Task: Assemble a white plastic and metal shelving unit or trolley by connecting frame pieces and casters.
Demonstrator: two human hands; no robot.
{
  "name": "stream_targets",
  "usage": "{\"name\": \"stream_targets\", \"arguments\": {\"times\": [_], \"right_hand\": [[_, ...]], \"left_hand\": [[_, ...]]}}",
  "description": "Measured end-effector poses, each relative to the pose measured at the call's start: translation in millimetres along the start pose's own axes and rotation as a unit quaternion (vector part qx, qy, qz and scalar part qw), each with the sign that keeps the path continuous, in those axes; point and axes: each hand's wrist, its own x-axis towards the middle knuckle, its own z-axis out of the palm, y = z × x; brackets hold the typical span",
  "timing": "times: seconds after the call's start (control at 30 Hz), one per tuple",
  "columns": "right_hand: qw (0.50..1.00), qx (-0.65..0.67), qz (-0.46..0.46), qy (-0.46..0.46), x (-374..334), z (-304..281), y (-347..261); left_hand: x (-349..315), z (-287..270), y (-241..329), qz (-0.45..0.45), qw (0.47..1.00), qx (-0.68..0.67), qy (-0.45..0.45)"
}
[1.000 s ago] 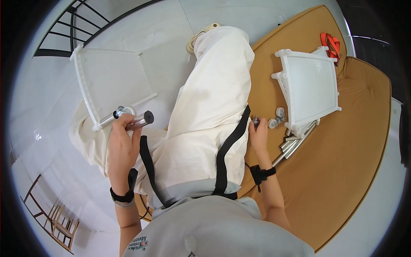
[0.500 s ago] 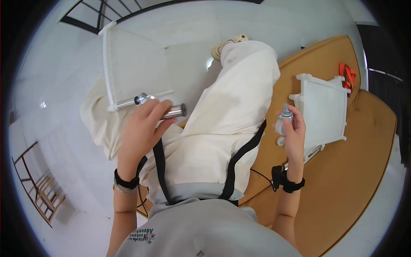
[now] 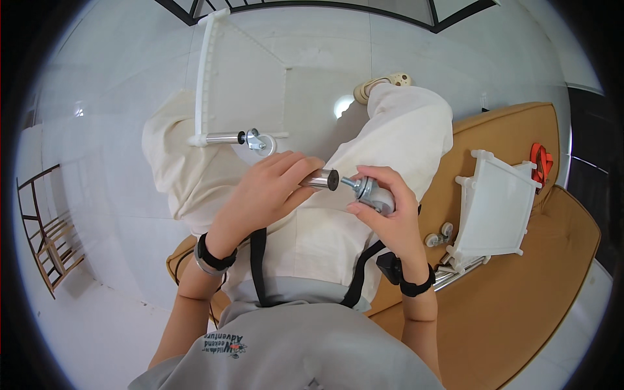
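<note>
Nearest is the person's grey shirt point(image 3: 312, 344), with two bare hands held over cream trousers point(image 3: 383, 146). The left hand point(image 3: 266, 192) has its fingers wrapped around a short steel tube point(image 3: 320, 179) – its dark-capped end points right. Just beside that end, the right hand point(image 3: 399, 218) pinches a caster point(image 3: 375, 195) between thumb and fingers, its bare threaded stem aimed left at the cap; a narrow gap separates stem and tube, and any hole in the cap is too small to make out. Bringing the stem to the tube appears to be the step in hand: it calls for a steady left grip, both parts on one straight line, and gentle turning at first, since a tilted stem could bind. To the right, loose casters point(image 3: 439, 235) and metal tubes point(image 3: 458, 276) lie on a brown cushion point(image 3: 539, 312) near stacked white trays point(image 3: 495, 208). Ahead on the left is a white frame point(image 3: 203, 78), one corner bearing a tube tipped with a wheel point(image 3: 263, 144). Farther right lies an orange strap point(image 3: 541, 166); a dark metal rack point(image 3: 338, 6) edges the far floor.
</note>
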Motion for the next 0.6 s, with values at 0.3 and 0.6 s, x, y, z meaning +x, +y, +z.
{"name": "stream_targets", "arguments": {"times": [0.3,0.6], "right_hand": [[0.999,0.015,-0.050,-0.002,-4.5,-0.2,1.4],[0.999,-0.008,-0.050,-0.007,-3.7,3.8,3.3]], "left_hand": [[0.9,1.3,1.9,0.000,0.999,-0.011,-0.040],[-1.2,4.6,0.6,0.025,0.999,-0.011,-0.033]]}}
